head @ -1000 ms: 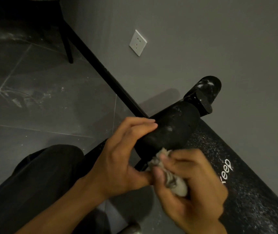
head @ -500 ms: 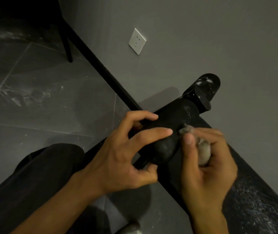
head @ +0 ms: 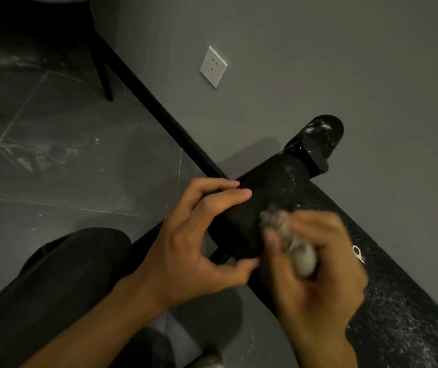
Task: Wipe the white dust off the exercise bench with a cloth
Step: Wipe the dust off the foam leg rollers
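A black foam roller pad (head: 271, 197) sticks out from the end of the black exercise bench (head: 404, 312), whose padded top is speckled with white dust. My left hand (head: 199, 243) grips the near end of that roller, fingers over the top and thumb underneath. My right hand (head: 316, 274) holds a bunched grey cloth (head: 292, 243) and presses it against the roller's side; the hand is blurred by motion. A second roller (head: 316, 139), streaked with white dust, sits further back near the wall.
A grey wall with a white socket (head: 213, 66) rises behind the bench, with a black skirting strip (head: 159, 112) along its foot. The dark tiled floor (head: 66, 160) shows white smears. My black-trousered knee (head: 61, 282) is at lower left. A dark chair leg (head: 105, 75) stands at upper left.
My right hand with the cloth moved up along the roller, then came back down toward me. My left hand kept its grip on the roller's near end.
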{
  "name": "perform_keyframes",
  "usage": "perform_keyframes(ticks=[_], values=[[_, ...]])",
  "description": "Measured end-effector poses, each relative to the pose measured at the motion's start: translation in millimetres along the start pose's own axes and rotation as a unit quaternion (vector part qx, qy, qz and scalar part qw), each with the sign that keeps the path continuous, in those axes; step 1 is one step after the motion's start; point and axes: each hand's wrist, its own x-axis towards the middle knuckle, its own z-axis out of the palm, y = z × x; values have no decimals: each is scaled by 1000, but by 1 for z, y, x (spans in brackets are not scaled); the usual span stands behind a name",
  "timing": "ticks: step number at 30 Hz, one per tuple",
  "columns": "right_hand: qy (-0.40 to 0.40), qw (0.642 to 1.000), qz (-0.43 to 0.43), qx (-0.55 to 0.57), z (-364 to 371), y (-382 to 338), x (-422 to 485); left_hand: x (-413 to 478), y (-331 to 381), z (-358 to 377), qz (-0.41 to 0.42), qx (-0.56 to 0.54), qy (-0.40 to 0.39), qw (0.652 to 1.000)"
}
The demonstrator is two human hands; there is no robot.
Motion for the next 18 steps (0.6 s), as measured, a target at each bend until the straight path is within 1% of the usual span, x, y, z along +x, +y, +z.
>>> perform_keyframes(ticks=[2,3,4,7,8,9,10,12,13,14,15,18], values=[[56,995,85,5,2,6,11,0,1,2,0,7,5,1000],[58,993,100,11,2,5,13,0,2,3,-3,5,6,1000],[45,995,83,14,3,1,12,0,2,3,-7,1,6,1000],[-45,998,-14,30,4,-19,1,2,0,0,-6,-23,-2,1000],[-61,997,-27,26,3,-21,-1,2,-1,-2,-1,-27,-10,1000],[-56,998,-25,19,2,-17,0,3,-2,-3,6,-20,-14,1000],[-30,999,-1,10,0,-10,5,4,-3,-3,16,-7,-16,1000],[38,996,86,-5,-1,6,17,5,-4,-3,29,11,-17,999],[56,991,122,-3,-1,13,20,5,-3,-2,30,13,-18,999],[62,989,132,2,-1,16,20,5,-3,-2,31,13,-21,999],[57,992,115,7,1,15,18,5,-3,-1,32,14,-22,999],[0,1000,16,19,2,1,7,4,-3,-2,37,16,-23,999]])
